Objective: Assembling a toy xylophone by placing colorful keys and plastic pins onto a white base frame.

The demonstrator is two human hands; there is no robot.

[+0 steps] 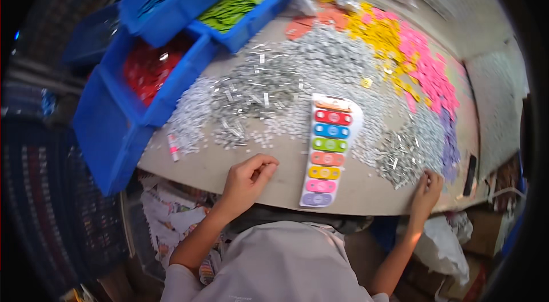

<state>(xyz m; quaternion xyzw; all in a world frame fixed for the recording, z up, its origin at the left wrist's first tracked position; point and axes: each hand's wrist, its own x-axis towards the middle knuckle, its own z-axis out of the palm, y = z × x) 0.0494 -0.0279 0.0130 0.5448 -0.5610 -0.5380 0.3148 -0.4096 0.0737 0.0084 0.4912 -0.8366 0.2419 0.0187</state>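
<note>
A long white card (307,156) lies on the table in front of me, bearing a column of rounded tabs in orange, red, blue, green, coral, yellow, pink and purple. Left of its lower half, my left hand (247,181) hovers over the table edge. Its fingers are curled together, and whatever they may hold is hidden. At the right, my right hand (426,190) touches the near edge of a heap of small shiny silver strips (397,159). Its thumb and fingertips are pinched together; anything between them is too small to make out.
Blue bins (189,65) stand at the left with red, green and blue pieces. Small white pieces (186,110) and silver strips (251,88) cover the table's middle. Yellow (372,30), pink (426,68) and purple pieces (449,136) line the far right. A black bar (470,175) lies there.
</note>
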